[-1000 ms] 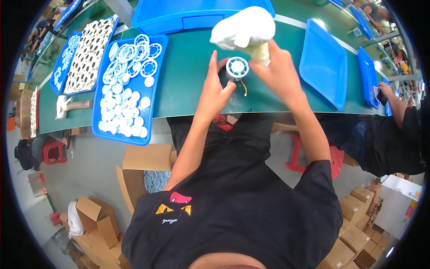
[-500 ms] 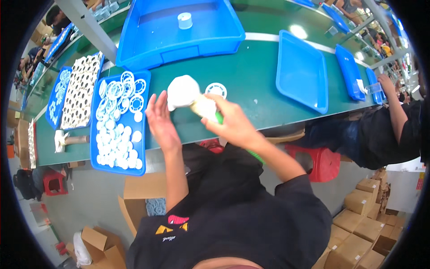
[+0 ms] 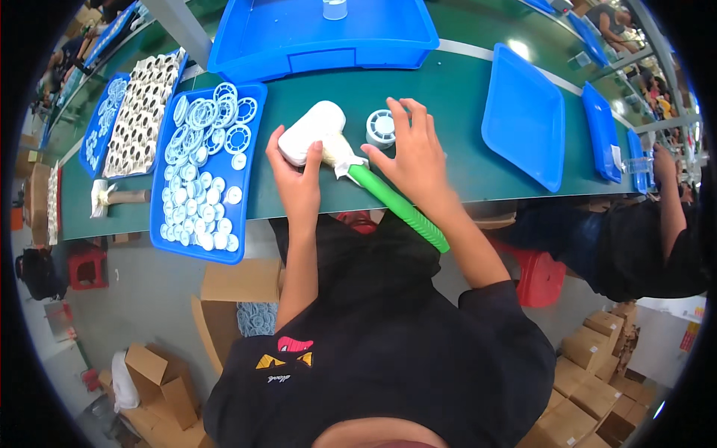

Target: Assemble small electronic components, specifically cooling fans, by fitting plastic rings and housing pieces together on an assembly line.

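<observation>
Left hand: one [image 3: 299, 183], thumb and fingers closed around the mallet's white wrapped head.
Right hand: one [image 3: 418, 160], half open, fingers apart; whether it touches the cylinder cannot be told.
Mallet: one [image 3: 366, 179], green handle, slanting over the table edge.
Cylinder: one [image 3: 381, 128], pale, upright on the green table [image 3: 463, 97], just beside the right fingertips.
Parts tray: one [image 3: 160, 228], blue, left of the left hand; pale rings [image 3: 203, 114] and discs [image 3: 196, 209], both overlapping, uncountable.
Hammer: one [image 3: 128, 196], wooden handle, wrapped head, left of the parts tray.
Bin: one [image 3: 321, 61], blue, holding one cup [image 3: 334, 9].
Right-side trays: three, blue [image 3: 523, 119].
</observation>
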